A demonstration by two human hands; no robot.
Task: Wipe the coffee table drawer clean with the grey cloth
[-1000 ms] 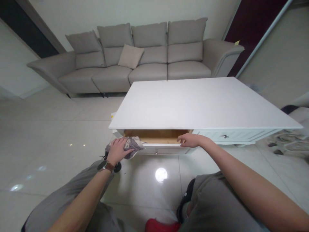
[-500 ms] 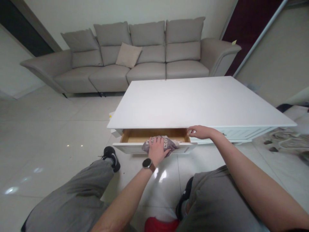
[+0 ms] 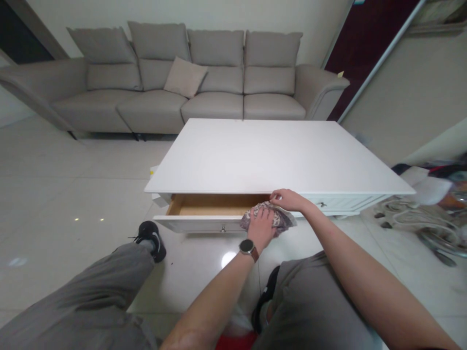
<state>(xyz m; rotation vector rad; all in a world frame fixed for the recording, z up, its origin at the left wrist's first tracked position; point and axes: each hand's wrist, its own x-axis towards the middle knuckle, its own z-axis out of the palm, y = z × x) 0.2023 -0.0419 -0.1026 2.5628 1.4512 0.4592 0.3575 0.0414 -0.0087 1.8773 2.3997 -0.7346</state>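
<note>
My left hand (image 3: 261,227), with a watch on its wrist, is closed over a bunched, purple-and-white patterned cloth (image 3: 284,221). It presses the cloth on the right part of the front panel of a pulled-out drawer (image 3: 197,224). The drawer's bare wooden inside shows to the left of the cloth, and a small knob (image 3: 223,228) sits on its front. My right hand (image 3: 287,200) is at the drawer's right end, just under the tabletop edge, its fingers curled at the drawer's side. The cloth's far edge lies just below these fingers.
The drawer belongs to a low white coffee table (image 3: 251,155). Behind it stands a grey sofa (image 3: 215,107) with a beige cushion (image 3: 185,78). Bundled hoses or cords (image 3: 412,214) lie on the floor at right. A red object (image 3: 237,341) is between my feet.
My left hand has slid the cloth rightward along the drawer front, uncovering the knob. My right hand stays at the drawer's right end. The view has shifted slightly.
</note>
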